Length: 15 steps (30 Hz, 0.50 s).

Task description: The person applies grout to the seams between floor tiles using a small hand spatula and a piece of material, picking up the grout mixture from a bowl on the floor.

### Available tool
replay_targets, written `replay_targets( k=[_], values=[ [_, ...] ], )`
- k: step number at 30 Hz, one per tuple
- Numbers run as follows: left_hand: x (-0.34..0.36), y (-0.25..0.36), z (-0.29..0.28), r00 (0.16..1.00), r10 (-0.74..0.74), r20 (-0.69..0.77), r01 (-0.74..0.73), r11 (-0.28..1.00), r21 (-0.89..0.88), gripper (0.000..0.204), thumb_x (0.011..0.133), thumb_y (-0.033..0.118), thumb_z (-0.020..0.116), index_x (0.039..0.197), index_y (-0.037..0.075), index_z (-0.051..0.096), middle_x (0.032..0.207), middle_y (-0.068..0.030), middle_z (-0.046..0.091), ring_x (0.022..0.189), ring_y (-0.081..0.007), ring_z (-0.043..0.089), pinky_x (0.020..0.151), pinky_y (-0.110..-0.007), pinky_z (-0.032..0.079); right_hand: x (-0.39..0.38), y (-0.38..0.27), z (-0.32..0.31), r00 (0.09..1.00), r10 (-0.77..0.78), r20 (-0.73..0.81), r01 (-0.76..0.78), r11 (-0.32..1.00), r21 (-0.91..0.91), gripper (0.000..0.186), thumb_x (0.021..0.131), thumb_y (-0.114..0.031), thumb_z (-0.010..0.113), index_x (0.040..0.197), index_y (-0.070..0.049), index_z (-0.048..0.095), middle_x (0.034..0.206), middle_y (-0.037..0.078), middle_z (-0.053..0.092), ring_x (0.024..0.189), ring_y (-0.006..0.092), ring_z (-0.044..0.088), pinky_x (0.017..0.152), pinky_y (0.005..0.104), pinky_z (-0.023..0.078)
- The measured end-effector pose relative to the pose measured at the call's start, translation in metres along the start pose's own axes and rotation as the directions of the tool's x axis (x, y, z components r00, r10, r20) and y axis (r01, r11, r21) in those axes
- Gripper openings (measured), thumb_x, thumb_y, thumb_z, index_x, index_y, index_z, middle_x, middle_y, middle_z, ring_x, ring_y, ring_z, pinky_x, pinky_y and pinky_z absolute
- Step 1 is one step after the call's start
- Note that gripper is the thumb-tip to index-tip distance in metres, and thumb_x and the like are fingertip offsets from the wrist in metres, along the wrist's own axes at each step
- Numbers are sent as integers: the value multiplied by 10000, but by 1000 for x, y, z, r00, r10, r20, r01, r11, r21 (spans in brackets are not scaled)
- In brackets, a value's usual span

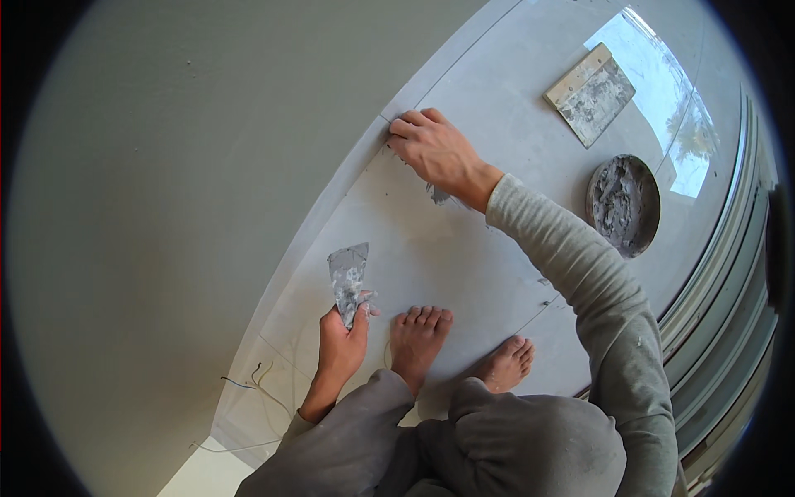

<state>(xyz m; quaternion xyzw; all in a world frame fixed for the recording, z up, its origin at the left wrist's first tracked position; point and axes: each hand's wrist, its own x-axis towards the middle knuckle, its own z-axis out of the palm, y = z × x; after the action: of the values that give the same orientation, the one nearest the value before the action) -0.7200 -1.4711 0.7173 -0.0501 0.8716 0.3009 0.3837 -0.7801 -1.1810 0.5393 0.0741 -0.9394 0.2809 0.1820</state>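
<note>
My left hand (339, 340) grips a grey-smeared putty knife (348, 273), blade pointing up, beside my bare feet. My right hand (439, 157) reaches to the joint at the foot of the white skirting (339, 190), fingers curled against it; what they hold, if anything, is hidden. A dark grey smear (439, 195) shows under that hand on the pale glossy tiles (464, 265). Right of my right forearm stands a round pan (621, 205) with grey paste inside. Above it lies a rectangular wood-edged scraper (590, 95), its plate coated with grey residue.
A plain wall (149, 207) runs along the left. Loose wires (265, 385) come out near the lower left of the skirting. Metal sliding-door tracks (729, 282) edge the floor on the right. My bare feet (418, 340) and bent knees take up the lower middle.
</note>
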Motion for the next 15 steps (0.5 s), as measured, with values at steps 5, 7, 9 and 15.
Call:
replay_targets(
  k=[5,7,9,15],
  values=[
    [-1,-5,-22,999,0,-38,0,1000,15,238,1039,81,567,1220,-37,667,921,-72,757,628,-53,511,582,-263,445,-21,-27,-22,975,-9,222,-2,999,49,85,857,-112,638,796,-102,696,990,37,635,1030,220,592,906,369,474],
    [-2,-8,-25,999,6,-35,-4,999,37,237,1037,78,568,1217,-39,668,922,-74,757,629,-54,510,583,-264,446,-29,-30,-37,910,75,409,-117,990,78,113,859,-117,634,763,-110,694,990,31,641,1031,220,597,904,372,476],
    [-1,-16,-20,998,-38,-47,37,999,-6,242,1035,76,570,1224,-39,667,917,-73,756,633,-52,509,585,-263,444,-19,-25,-24,930,82,359,-116,990,74,108,874,-109,620,802,-105,700,999,22,647,1035,219,602,901,372,481],
    [5,-25,27,999,40,-7,-40,999,25,242,1035,85,573,1218,-42,668,911,-75,755,681,-77,548,638,-277,474,-31,22,-2,990,-61,130,52,996,68,102,904,-98,581,847,-86,664,972,31,627,1012,220,590,899,372,490]
  ],
)
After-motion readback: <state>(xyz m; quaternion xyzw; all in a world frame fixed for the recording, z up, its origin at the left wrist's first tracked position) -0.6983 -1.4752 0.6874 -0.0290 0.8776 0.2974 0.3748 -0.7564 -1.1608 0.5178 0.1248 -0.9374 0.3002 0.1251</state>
